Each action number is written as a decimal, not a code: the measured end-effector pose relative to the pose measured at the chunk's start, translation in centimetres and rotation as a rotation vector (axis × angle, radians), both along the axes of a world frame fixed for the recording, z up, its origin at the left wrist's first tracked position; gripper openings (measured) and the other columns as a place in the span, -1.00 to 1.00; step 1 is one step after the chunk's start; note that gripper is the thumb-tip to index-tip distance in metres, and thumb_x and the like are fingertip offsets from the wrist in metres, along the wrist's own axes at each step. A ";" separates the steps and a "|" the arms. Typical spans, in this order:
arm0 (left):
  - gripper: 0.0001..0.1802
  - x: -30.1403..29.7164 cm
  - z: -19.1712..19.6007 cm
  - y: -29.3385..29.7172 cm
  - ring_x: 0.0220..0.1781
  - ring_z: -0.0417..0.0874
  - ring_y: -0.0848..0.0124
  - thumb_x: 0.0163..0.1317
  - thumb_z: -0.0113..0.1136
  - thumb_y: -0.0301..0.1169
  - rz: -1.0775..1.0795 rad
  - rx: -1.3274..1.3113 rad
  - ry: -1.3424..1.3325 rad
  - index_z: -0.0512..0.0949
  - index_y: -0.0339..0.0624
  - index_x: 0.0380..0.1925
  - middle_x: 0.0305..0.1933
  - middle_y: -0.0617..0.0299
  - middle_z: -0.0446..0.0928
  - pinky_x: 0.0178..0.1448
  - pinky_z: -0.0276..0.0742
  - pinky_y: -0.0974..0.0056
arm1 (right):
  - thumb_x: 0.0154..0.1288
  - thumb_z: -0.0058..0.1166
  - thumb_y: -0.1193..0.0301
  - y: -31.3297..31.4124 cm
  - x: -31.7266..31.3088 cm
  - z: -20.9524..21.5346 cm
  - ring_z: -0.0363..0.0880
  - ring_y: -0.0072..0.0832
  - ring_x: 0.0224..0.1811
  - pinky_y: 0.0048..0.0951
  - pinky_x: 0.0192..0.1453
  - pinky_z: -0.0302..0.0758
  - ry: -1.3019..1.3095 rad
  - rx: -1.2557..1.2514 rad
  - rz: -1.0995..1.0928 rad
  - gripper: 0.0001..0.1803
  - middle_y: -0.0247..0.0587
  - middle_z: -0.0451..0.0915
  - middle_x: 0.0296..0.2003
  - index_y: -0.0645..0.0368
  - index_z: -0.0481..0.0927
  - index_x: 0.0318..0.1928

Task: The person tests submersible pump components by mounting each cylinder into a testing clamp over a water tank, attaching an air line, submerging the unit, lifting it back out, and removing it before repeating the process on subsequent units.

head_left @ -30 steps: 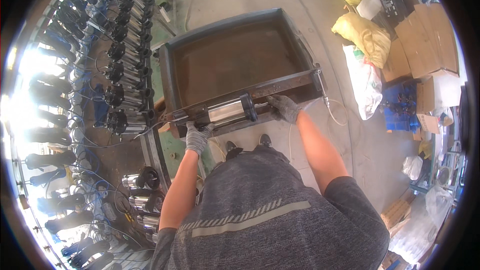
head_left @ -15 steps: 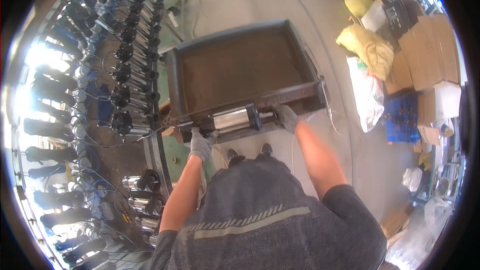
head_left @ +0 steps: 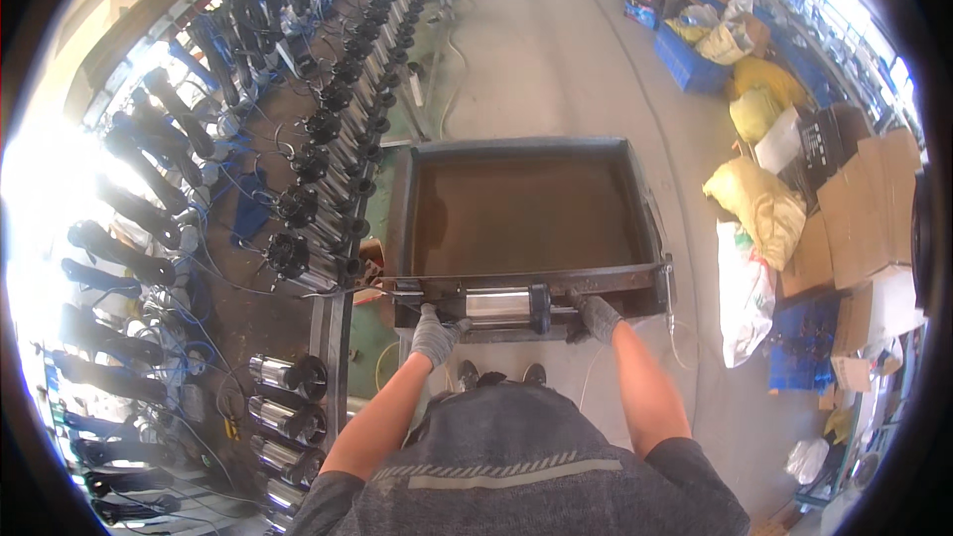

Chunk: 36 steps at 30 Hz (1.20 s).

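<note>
The gloved left hand (head_left: 434,335) and gloved right hand (head_left: 597,316) are both closed around the near handle bar of the empty metal cart (head_left: 526,218), whose tray stretches toward twelve o'clock from them. Compared with a moment ago, the cart sits squarer, with the row of pumps (head_left: 318,139) at nine o'clock.

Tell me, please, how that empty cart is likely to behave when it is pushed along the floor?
The cart looks like dark rigid metal, so it should stay stiff rather than flex. Its tray holds nothing, so it is probably light for its size. The left hand and right hand, both gloved, grip the near end, and the smooth concrete floor suggests easy rolling, though no wheels show.
</note>
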<state>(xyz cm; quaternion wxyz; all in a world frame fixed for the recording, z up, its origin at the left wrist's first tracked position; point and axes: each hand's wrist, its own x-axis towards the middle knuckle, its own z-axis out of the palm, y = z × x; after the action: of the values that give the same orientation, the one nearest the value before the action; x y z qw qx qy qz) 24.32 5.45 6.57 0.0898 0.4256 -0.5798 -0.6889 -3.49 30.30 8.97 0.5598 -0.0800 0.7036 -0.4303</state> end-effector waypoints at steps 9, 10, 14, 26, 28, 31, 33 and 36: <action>-0.10 0.7 -2.3 -1.1 0.19 0.66 0.18 0.18 0.59 -0.01 -0.196 -0.400 -0.294 0.31 -0.38 0.25 0.17 -0.04 0.64 0.27 0.55 0.16 | 0.57 -0.20 -0.32 -0.4 0.8 -4.0 0.73 -0.13 -0.25 -0.08 -0.51 0.63 -0.014 -0.050 -0.213 -0.16 0.14 0.66 0.10 0.22 0.49 0.34; -0.03 0.7 -2.3 -1.0 0.26 0.66 0.10 0.16 0.59 0.03 -0.208 -0.423 -0.311 0.29 -0.42 0.29 0.23 -0.11 0.62 0.32 0.55 0.14 | 0.56 -0.19 -0.32 0.0 0.8 -4.3 0.71 -0.13 -0.30 -0.09 -0.53 0.61 0.005 -0.087 -0.193 -0.17 0.12 0.66 0.07 0.20 0.50 0.34; 0.03 0.6 -2.6 -1.1 0.31 0.63 0.05 0.15 0.58 0.07 -0.205 -0.457 -0.377 0.26 -0.43 0.32 0.27 -0.15 0.60 0.35 0.54 0.13 | 0.58 -0.15 -0.25 0.7 0.8 -5.1 0.66 -0.19 -0.38 -0.13 -0.54 0.60 0.084 -0.128 -0.172 -0.23 0.09 0.67 0.01 0.22 0.51 0.31; -0.08 0.3 2.4 0.3 0.26 0.63 0.22 0.32 0.46 0.02 -0.182 -0.429 -0.275 0.22 -0.33 0.40 0.25 0.07 0.63 0.34 0.49 0.19 | 0.64 0.04 0.13 2.5 -0.2 -0.9 0.77 -0.35 -0.14 -0.44 -0.29 0.67 -0.066 -0.234 0.032 -0.44 -0.11 0.73 -0.02 0.26 0.35 0.40; -0.11 0.2 1.7 0.0 0.25 0.63 0.24 0.34 0.45 0.01 -0.267 -0.401 -0.400 0.22 -0.29 0.40 0.24 0.09 0.63 0.33 0.49 0.19 | 0.62 0.07 0.07 3.1 -0.4 -0.5 0.76 -0.38 -0.22 -0.45 -0.33 0.65 -0.036 -0.316 0.125 -0.42 -0.10 0.73 -0.09 0.27 0.38 0.36; -0.12 0.4 0.5 -0.4 0.25 0.63 0.22 0.32 0.47 0.00 -0.414 -0.616 -0.440 0.24 -0.29 0.38 0.24 0.09 0.63 0.34 0.49 0.18 | 0.59 0.08 -0.05 3.1 -0.9 -1.4 0.71 -0.39 -0.38 -0.40 -0.37 0.63 -0.102 -0.310 0.072 -0.42 -0.12 0.72 -0.27 0.28 0.52 0.18; -0.12 0.4 0.4 -0.4 0.26 0.63 0.19 0.29 0.49 -0.01 -0.291 -0.473 -0.374 0.25 -0.30 0.37 0.25 0.08 0.62 0.35 0.50 0.18 | 0.58 0.06 -0.10 2.7 -1.7 -2.3 0.68 -0.35 -0.45 -0.32 -0.37 0.63 -0.173 -0.200 0.028 -0.39 -0.08 0.70 -0.36 0.30 0.60 0.05; -0.11 0.2 0.8 -0.1 0.24 0.64 0.18 0.25 0.54 -0.03 -0.206 -0.410 -0.340 0.27 -0.31 0.33 0.23 0.04 0.62 0.34 0.50 0.17 | 0.52 -0.06 -0.28 1.0 -2.7 -3.3 0.77 -0.18 -0.15 -0.17 -0.11 0.79 -0.084 0.216 0.110 -0.12 0.15 0.70 -0.05 0.38 0.47 0.30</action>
<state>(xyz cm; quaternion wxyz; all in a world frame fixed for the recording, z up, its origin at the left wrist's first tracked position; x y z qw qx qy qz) 24.52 5.33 7.41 0.0048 0.4470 -0.7539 -0.4815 -6.17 31.34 5.70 0.6169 -0.0394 0.7163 -0.3236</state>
